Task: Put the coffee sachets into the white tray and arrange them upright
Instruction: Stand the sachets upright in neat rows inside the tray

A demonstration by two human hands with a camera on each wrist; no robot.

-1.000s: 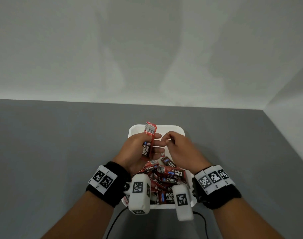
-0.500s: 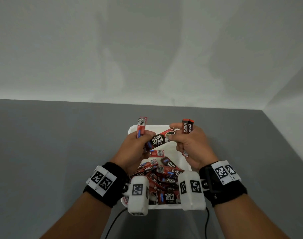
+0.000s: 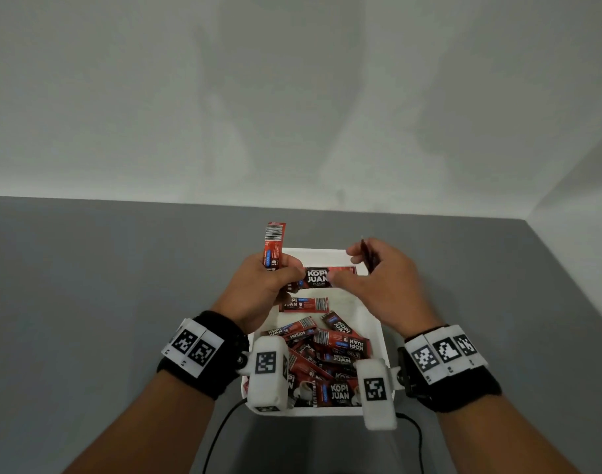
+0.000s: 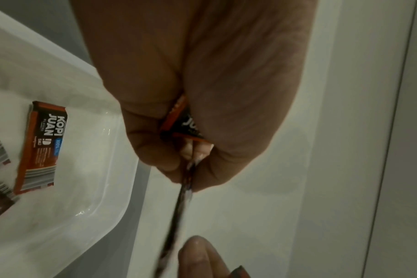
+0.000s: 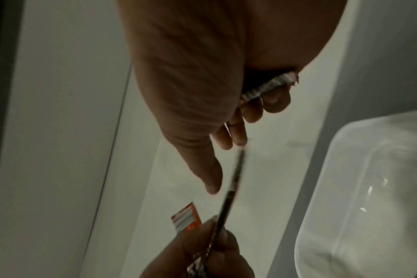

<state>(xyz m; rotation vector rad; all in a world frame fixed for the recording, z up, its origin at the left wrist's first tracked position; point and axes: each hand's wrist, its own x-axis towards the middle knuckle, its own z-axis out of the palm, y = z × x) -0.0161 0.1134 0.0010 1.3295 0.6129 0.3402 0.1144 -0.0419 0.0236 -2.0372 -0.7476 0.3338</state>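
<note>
The white tray (image 3: 378, 336) lies in front of me with a loose pile of red-and-black coffee sachets (image 3: 327, 357) in its near half. One sachet (image 3: 304, 304) lies flat further in. My left hand (image 3: 289, 273) grips one sachet (image 3: 274, 248) upright and pinches the left end of a level sachet (image 3: 322, 278) over the tray's far half. My right hand (image 3: 342, 268) has thumb and forefinger at that sachet's right end, and its curled fingers hold more sachets (image 3: 366, 256), seen edge-on. In the right wrist view these held sachets (image 5: 267, 86) lie in the curled fingers.
The tray sits on a grey table (image 3: 121, 302) bounded by white walls at the back and right. Black cables (image 3: 221, 436) trail off the near edge below the tray. White camera boxes (image 3: 269, 371) on both wrists hang over the tray's near end.
The sachet shared by both hands has gone from tilted to level. My right hand has turned, so its held sachets now show edge-on. The left hand's upright sachet sticks up higher.
</note>
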